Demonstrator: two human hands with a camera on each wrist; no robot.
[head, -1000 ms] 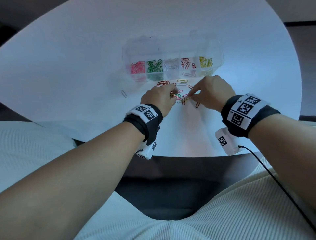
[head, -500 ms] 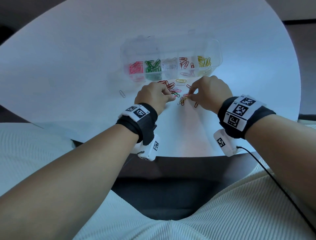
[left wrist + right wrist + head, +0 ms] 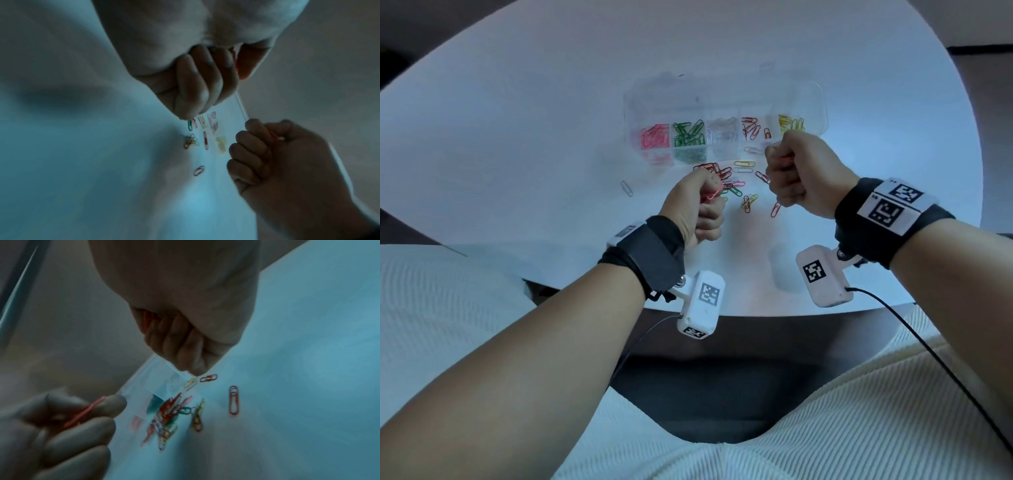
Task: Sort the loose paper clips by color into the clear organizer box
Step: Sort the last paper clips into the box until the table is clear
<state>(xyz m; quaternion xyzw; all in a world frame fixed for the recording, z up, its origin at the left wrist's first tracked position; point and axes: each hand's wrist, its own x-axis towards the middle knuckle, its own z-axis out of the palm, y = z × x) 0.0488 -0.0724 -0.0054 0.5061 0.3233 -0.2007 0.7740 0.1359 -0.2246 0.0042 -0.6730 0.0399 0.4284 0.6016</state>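
Observation:
A clear organizer box point(image 3: 815, 113) lies open at the middle of the white table point(image 3: 517, 120), its compartments holding pink, green, clear, red and yellow clips. Loose paper clips point(image 3: 726, 181) of mixed colors lie in a pile just in front of it. My left hand point(image 3: 698, 205) is raised above the pile's left side, fingers curled, pinching a pink clip point(image 3: 471, 0) point(image 3: 86, 412). My right hand point(image 3: 787, 168) is raised to the pile's right, near the box's front edge, fist curled round a red clip point(image 3: 273, 136).
A single pale clip point(image 3: 626, 187) lies apart to the left of the pile. One red clip point(image 3: 776, 209) and a small yellow-red cluster point(image 3: 749, 202) lie between my hands. The table's front edge point(image 3: 722, 308) runs close to my wrists.
Both hands have lifted off the pile and drawn apart, the left coming back with a pink clip, the right rising toward the box with a red clip.

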